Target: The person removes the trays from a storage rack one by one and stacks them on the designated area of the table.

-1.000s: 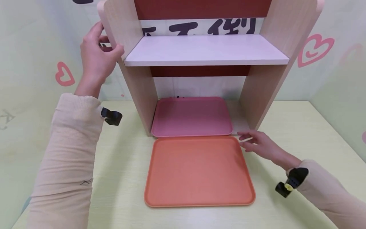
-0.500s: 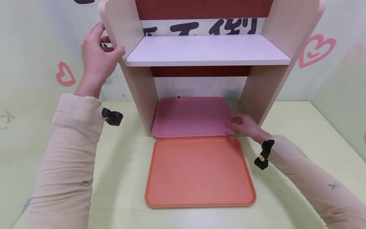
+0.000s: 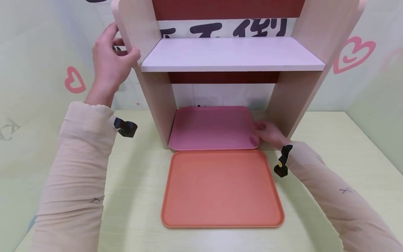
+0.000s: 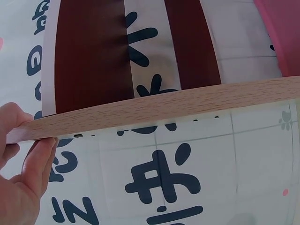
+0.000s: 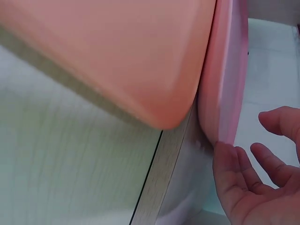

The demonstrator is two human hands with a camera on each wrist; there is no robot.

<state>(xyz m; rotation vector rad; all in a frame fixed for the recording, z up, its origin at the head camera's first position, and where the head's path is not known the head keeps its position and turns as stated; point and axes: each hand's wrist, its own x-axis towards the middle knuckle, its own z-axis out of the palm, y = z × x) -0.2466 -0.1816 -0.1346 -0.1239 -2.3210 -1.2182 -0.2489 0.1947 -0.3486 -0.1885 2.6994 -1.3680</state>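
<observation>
A small wooden bookshelf with a white shelf board stands on the table. My left hand grips the upper front edge of its left side panel, thumb and fingers on opposite faces. A pink tray lies in the bottom compartment. My right hand is at that tray's right edge; in the right wrist view its fingertips touch the tray's rim while the thumb stays apart. An orange tray lies flat on the table just in front of the pink one.
The bookshelf's right side panel stands close beside my right hand. Dark red boards cross the back of the shelf. Behind it is a wall with writing and heart drawings. The pale table spreads out on both sides.
My right hand has moved left and farther back, from beside the orange tray's far corner to the pink tray's right edge. The left hand keeps its grip on the panel, and both trays look unmoved.
</observation>
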